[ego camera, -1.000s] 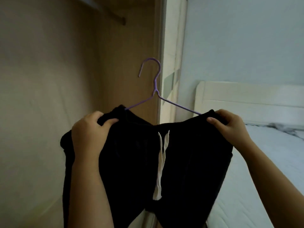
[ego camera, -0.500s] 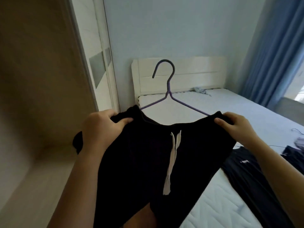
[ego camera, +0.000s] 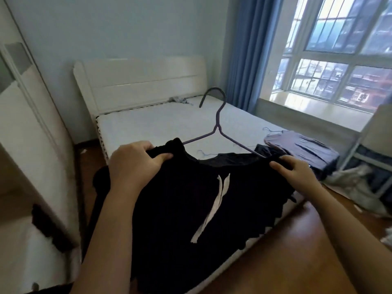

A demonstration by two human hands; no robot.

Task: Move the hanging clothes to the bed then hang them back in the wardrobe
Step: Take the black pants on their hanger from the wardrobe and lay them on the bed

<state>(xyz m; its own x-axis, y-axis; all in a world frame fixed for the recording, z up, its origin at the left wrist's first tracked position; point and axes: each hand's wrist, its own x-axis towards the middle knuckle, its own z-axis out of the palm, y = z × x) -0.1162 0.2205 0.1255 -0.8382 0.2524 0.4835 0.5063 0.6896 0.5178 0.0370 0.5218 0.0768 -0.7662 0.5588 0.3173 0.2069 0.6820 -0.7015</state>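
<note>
We are carrying the black shorts [ego camera: 191, 200] toward the bed [ego camera: 148, 122], so the step in hand is, by our reading, the first half of the task: moving hanging clothes over to the mattress. Our left grip [ego camera: 131, 166] is clutching the left end of the waistband, fingers curled over the cloth and thumb pressing on top. Our right grip [ego camera: 297, 175] is pinching the right end in much the same way. The shorts are hanging on a purple hanger [ego camera: 218, 126], whose hook is standing free at the centre of the frame. They are spreading across the lower middle, held in the air in front of the bed's near edge, white drawstrings dangling down the front. Other clothes [ego camera: 303, 147] are lying on the mattress at centre right, so we are judging the pile as partly built. Next we are needing to lower the shorts flat onto bare mattress beside that pile, hanger and all, then loosen both grips. Keeping the hooks from tangling should be making the rehanging easier. The wardrobe door [ego camera: 27, 115] is standing at the left edge
</note>
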